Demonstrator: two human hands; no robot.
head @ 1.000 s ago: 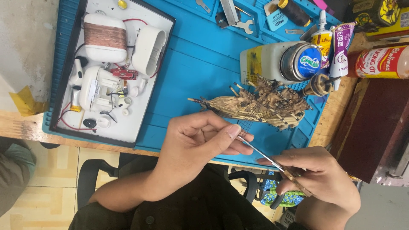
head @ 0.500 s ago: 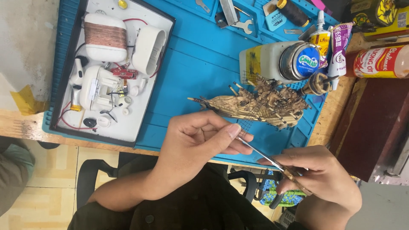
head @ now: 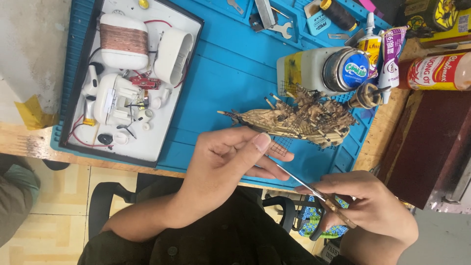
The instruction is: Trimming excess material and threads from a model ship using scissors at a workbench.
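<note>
A small piece of mesh (head: 277,147) is pinched by the left hand (head: 230,159); thin scissors (head: 314,191) are gripped by the right hand (head: 370,208), beside a wooden model ship (head: 299,120) on the blue mat (head: 225,73).

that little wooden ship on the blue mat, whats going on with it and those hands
A person sits at a bench with a small wooden ship model lying on a blue work mat. The left hand pinches a small piece of dark mesh just in front of the model. The right hand holds thin scissors with the tips reaching toward that mesh. A white tray of small parts lies off to one side, untouched.
</note>
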